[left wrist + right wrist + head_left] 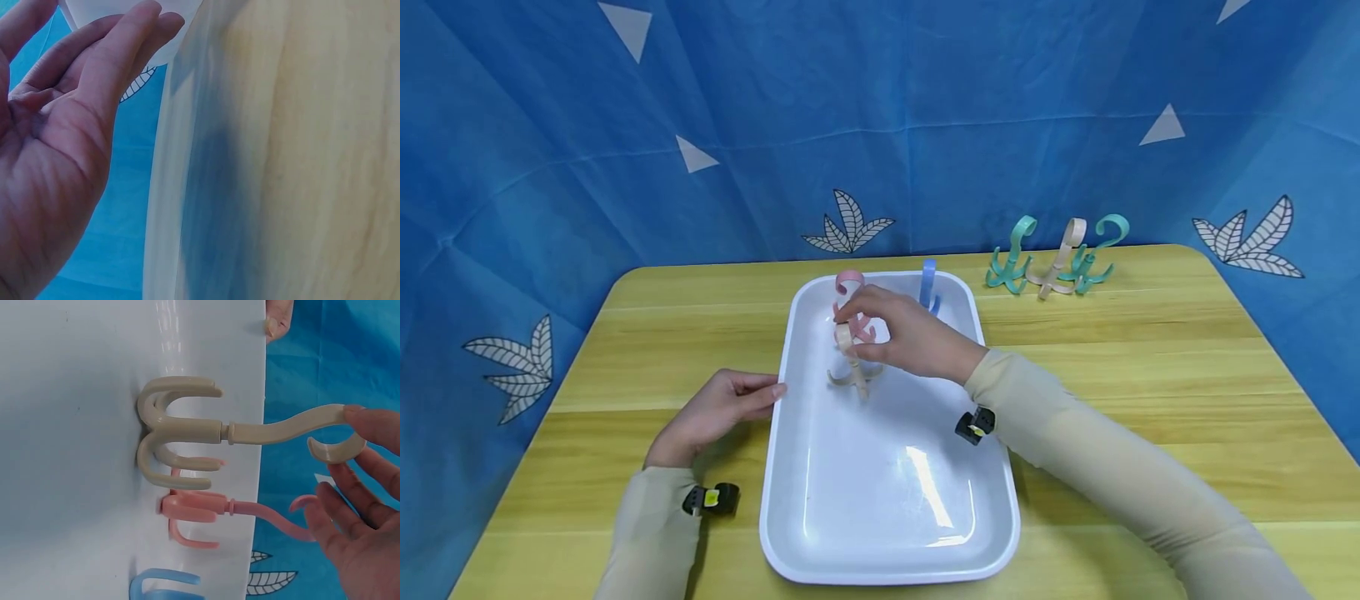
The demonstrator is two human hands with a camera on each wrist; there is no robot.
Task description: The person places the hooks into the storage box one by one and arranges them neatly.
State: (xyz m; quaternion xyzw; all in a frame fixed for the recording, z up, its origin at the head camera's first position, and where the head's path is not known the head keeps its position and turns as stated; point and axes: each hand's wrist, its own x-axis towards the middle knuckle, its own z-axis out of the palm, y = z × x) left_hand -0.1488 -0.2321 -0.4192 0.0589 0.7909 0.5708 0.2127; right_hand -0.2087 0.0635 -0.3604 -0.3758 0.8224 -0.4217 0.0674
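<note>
My right hand (pixel 902 333) pinches the curved top of a beige multi-prong hanging hook (pixel 856 375) between thumb and fingers. In the right wrist view, the prongs of the beige hook (pixel 187 431) stand at the floor of the white tray (pixel 69 425). Close beside it stands a pink hook (pixel 850 283), partly hidden by the right hand. A blue hook (pixel 928 283) stands near the tray's far right corner. My left hand (pixel 722 408) holds the left rim of the tray (pixel 775 433), thumb over the edge and fingers at its outer side.
On the wooden table (pixel 1150 375), to the right behind the tray, stand a green hook (pixel 1013 258), another beige hook (pixel 1062 260) and a second green hook (pixel 1097 257). A blue patterned cloth (pixel 925 125) hangs behind the table.
</note>
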